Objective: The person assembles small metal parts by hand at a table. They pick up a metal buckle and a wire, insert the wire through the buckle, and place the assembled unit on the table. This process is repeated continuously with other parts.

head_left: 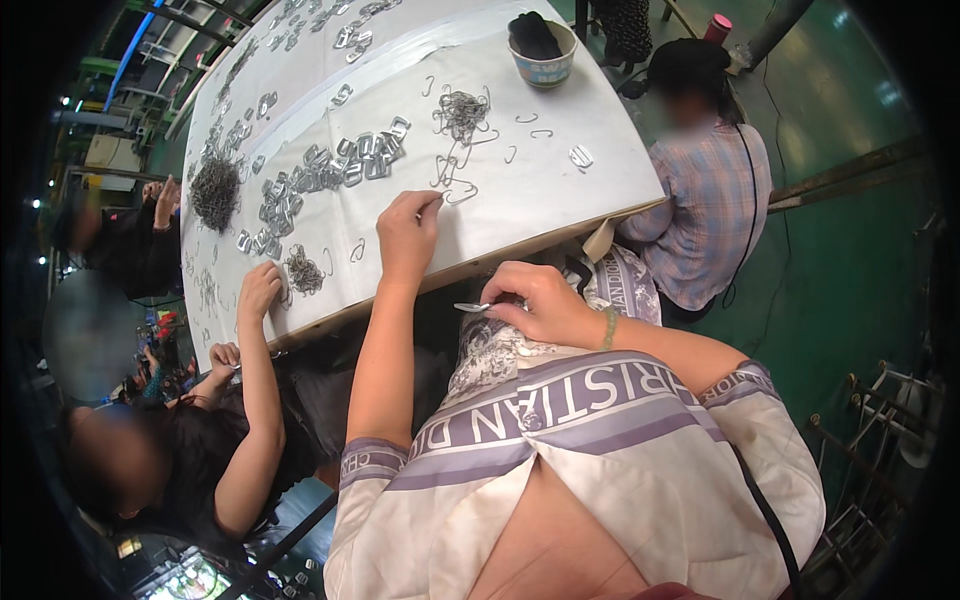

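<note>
My left hand (408, 235) reaches over the near edge of the white-covered table (560, 185). Its thumb and forefinger are pinched on a bent wire hook (460, 191) among loose ones below a pile of similar wire hooks (462, 115). Close to my lap, my right hand (540, 303) is closed around a small silver metal buckle (470, 307), whose end sticks out past the fingertips. To the left of the hook pile lies a spread of silver metal buckles (365, 155). A lone buckle (580, 156) rests nearer the right edge.
A paper tub (541, 68) with black material inside stands at the far right corner. A co-worker's hand (261, 288) is beside a small hook pile (304, 270) on my left. Another person in a plaid shirt (705, 205) sits at the right. A dark wire pile (214, 194) lies far left.
</note>
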A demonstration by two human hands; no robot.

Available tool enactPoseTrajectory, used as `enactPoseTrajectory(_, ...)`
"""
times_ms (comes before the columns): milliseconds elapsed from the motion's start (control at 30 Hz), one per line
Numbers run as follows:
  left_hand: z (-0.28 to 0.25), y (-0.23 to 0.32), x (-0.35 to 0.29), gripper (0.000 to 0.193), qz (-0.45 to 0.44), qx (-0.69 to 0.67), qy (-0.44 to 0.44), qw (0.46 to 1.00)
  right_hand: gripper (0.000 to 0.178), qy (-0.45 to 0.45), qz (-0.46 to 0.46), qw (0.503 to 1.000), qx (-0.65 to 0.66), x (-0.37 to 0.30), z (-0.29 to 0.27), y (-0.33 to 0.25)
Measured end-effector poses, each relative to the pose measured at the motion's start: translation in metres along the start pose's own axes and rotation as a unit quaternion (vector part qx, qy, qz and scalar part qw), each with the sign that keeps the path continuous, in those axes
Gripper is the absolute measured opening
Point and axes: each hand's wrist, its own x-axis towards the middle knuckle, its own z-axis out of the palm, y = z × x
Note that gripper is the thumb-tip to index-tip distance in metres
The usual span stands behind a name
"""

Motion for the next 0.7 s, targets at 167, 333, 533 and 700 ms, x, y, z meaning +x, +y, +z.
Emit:
enactPoseTrajectory(167, -0.018, 0.015, -0.021, 0.010, -0.165, -0.228, 0.008, 0.960, 0.013, 0.012, 0.016, 1.000, 0.003, 0.000, 0.000, -0.003)
enactPoseTrajectory(333, -0.036, 0.054, -0.058, 0.005, -0.147, -0.379, -0.009, 0.914, 0.013, 0.060, 0.045, 0.996, 0.039, -0.001, 0.001, -0.003)
enactPoseTrajectory(533, -0.038, 0.076, -0.089, 0.006, -0.076, -0.329, -0.025, 0.941, 0.011, 0.104, 0.105, 0.987, 0.071, 0.000, -0.002, -0.009)
enactPoseTrajectory(700, -0.029, 0.081, -0.095, 0.006, -0.091, -0.290, 0.010, 0.953, 0.011, 0.083, 0.128, 0.985, 0.080, 0.002, 0.000, -0.008)
